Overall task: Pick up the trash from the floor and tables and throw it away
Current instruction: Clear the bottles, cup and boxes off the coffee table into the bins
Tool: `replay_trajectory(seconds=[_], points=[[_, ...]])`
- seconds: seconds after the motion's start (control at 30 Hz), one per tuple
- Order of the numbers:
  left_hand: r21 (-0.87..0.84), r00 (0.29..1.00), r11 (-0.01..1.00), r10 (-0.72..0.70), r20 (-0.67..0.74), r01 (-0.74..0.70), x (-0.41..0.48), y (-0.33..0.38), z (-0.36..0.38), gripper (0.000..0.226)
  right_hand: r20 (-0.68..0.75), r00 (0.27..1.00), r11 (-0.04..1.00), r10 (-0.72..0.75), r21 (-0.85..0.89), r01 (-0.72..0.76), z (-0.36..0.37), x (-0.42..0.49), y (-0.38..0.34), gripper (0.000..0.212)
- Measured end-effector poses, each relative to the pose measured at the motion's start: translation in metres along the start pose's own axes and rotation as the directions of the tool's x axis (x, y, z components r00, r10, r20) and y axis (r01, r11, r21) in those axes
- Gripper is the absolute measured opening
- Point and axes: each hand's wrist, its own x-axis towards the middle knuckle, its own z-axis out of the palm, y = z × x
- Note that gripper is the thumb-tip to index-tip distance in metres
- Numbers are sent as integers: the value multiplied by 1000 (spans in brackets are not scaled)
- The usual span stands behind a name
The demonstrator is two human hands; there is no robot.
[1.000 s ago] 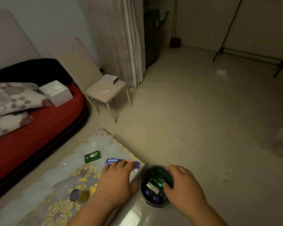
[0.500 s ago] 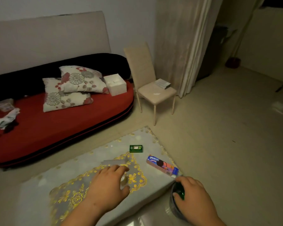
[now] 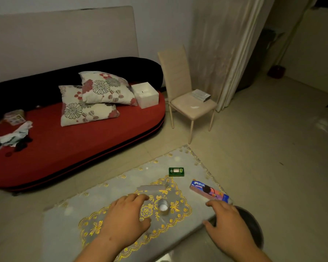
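Left hand (image 3: pixel 125 218) loosely open and empty beside the small cup (image 3: pixel 163 206); right hand (image 3: pixel 228 226) spread empty over the bin (image 3: pixel 254 225)

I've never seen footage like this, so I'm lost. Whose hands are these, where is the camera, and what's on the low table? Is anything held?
No machine here: a person tidies up with bare hands. One wide camera worn on the head looks forward and down, so you see their left hand and right hand from above. Both are open over a low table with a gold-patterned cloth; neither holds anything. On it lie a small green box, a blue and pink snack packet and a small round object I cannot identify. A dark bin stands beside the table, partly under the right hand. Behind are a red sofa and a chair.
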Motion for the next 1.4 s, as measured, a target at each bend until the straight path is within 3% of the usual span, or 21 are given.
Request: replay_trajectory(seconds=[0.23, 0.43, 0.6, 1.03, 1.4], points=[[-26, 998, 998, -60, 12, 60, 37, 12, 16, 58, -17, 1000, 1000, -20, 23, 20, 13, 43, 1, 56], [-9, 992, 992, -124, 33, 124, 85, -3, 55, 63, 34, 992, 991, -122, 50, 121, 55, 96, 6, 54], [11, 988, 990, -142, 64, 141, 133, -35, 102, 62, 48, 995, 992, -89, 89, 84, 103, 138, 13, 53], [73, 991, 997, 30, 129, -40, 306, -128, 285, 63, 132, 991, 995, 31, 95, -44, 300, 245, 25, 63], [57, 973, 993, 93, 214, -107, 362, -127, 362, 55, 285, 953, 983, 103, 117, -141, 391, 251, 46, 71]])
